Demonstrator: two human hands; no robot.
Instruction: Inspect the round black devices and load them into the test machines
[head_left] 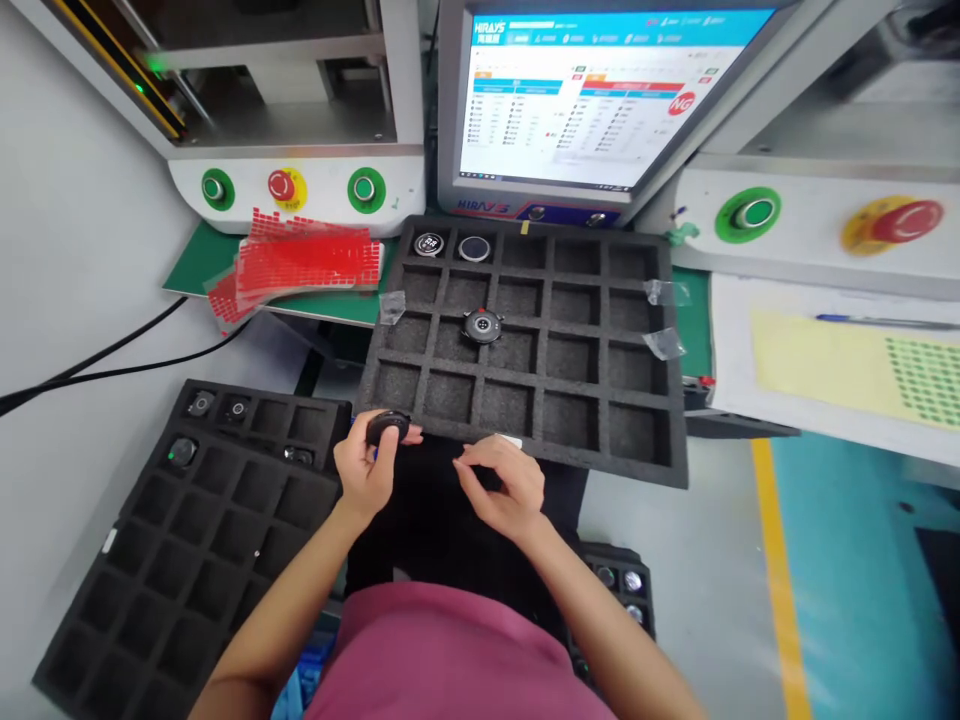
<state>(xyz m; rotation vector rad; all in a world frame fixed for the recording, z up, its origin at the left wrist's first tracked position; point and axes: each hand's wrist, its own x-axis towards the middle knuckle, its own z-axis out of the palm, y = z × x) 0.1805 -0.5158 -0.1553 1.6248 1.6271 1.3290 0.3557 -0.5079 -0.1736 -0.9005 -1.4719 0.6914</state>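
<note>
Head view: left hand's [365,472] disc [388,427] at foam tray [664,455]; monitor [585,100] beyond.

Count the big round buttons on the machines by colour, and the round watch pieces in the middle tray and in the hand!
Green buttons: 3
Red buttons: 2
Watch pieces in the middle tray: 3
Watch piece in the left hand: 1
Total: 9

Foam tray [600,458] — black, matt, coarse open-pored foam. Round part [388,427] in left hand [364,470] — glossy black, smooth face. Red sheets [300,265] shiny plastic film. Paper sheet [825,365] matt, yellow. Worktop [199,262] green, matt.
</note>
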